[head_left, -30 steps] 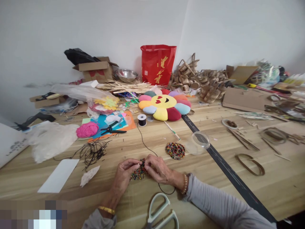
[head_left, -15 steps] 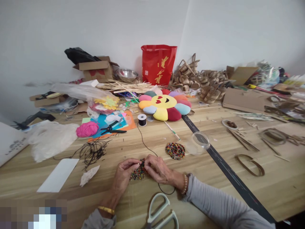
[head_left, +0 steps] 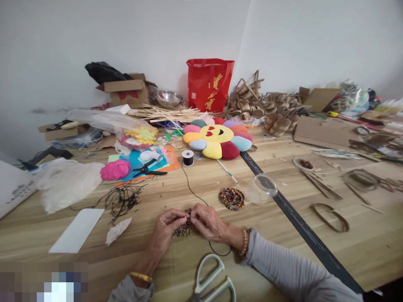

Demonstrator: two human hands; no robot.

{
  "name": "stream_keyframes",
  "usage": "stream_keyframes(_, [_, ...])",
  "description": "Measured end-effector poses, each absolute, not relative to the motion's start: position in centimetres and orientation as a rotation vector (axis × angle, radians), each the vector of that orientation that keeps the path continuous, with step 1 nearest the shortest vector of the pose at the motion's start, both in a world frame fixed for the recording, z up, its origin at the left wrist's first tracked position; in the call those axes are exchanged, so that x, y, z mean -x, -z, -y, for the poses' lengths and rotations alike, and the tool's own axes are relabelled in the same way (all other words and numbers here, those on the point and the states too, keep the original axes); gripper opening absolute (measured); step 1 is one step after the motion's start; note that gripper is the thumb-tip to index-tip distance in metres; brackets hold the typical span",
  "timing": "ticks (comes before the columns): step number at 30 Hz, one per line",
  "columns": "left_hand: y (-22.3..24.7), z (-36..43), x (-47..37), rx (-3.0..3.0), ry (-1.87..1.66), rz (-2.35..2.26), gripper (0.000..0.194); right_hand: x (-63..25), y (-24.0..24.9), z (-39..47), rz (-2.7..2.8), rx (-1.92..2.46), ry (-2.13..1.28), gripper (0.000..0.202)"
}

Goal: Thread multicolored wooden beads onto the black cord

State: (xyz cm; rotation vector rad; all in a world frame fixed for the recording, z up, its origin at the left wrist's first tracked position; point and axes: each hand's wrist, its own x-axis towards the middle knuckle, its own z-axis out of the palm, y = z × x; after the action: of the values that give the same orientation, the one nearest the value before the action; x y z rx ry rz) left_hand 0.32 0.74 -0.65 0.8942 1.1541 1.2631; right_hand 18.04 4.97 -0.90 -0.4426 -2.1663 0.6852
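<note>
A small piece of multicoloured beadwork [head_left: 182,230] is between my hands near the table's front. My left hand [head_left: 164,230] pinches its upper left edge with thumb and forefinger. Against its right side, my right hand [head_left: 208,223] is closed on the beads, its fingertips close to the left ones. A black cord [head_left: 192,189] runs from a spool [head_left: 187,158] down behind my right hand and loops out below it. Coiled bead strands [head_left: 231,198] lie to the upper right of my hands. White-handled scissors [head_left: 209,279] rest at the front edge, blades out of view.
A clear round container [head_left: 266,184] stands right of the coiled beads. Black cord scraps [head_left: 124,200], a white card [head_left: 77,230] and pink yarn [head_left: 115,170] lie left. Behind are a flower cushion [head_left: 220,138] and a red bag [head_left: 209,86]; a dark strip [head_left: 302,222] crosses the right side.
My left fingertips have shifted slightly to the right, nearer my right fingertips. My right hand and the beadwork are almost unmoved.
</note>
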Motion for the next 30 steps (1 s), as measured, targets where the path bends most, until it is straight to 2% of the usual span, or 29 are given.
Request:
stream_keyframes(15, [0.6, -0.6, -0.2, -1.098, -1.267, -1.126, 0.013, -18.0, 0.5, -4.9, 2.138, 0.42, -0.664, 0.003])
stream_keyframes(20, [-0.1, -0.4, -0.5, -1.173, -1.24, -1.161, 0.013, -17.9, 0.2, -4.7, 2.111, 0.381, -0.588, 0.017])
stream_keyframes(25, [-0.3, -0.3, -0.6, -1.239, -1.227, -1.18, 0.017, -17.7, 0.7, -4.8, 2.154, 0.361, -0.57, 0.003])
stream_keyframes(30, [0.2, -0.3, -0.3, -1.241, -1.275, -1.186, 0.017, -18.0, 0.6, -4.8, 2.118, 0.394, -0.579, 0.005])
